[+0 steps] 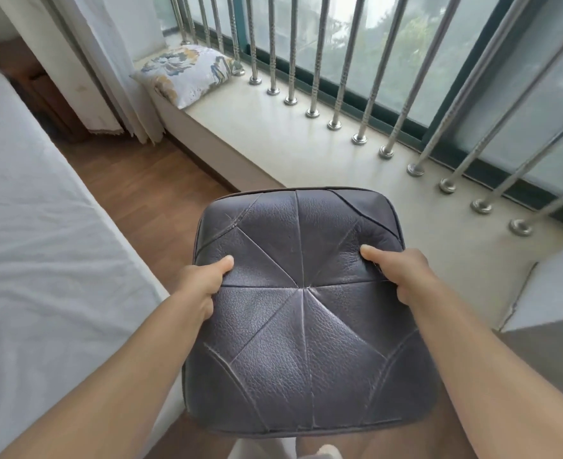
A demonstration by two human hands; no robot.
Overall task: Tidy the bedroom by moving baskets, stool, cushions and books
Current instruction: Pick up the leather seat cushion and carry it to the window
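Observation:
A square dark grey leather cushion [303,326] with star-shaped stitching fills the middle of the view, held up in front of me. My left hand [200,286] grips its left edge, thumb on top. My right hand [402,276] grips its right edge the same way. The cushion hangs over the wooden floor, its far edge near the front of the window ledge. A floral cushion [187,72] lies at the far left end of that ledge.
A cream window ledge [273,137] runs along a row of steel bars [339,81] in front of the window. The bed [31,233] with a white sheet is on my left, wooden floor [147,190] between. White curtains [101,67] hang at the back left. A grey block [551,313] stands at right.

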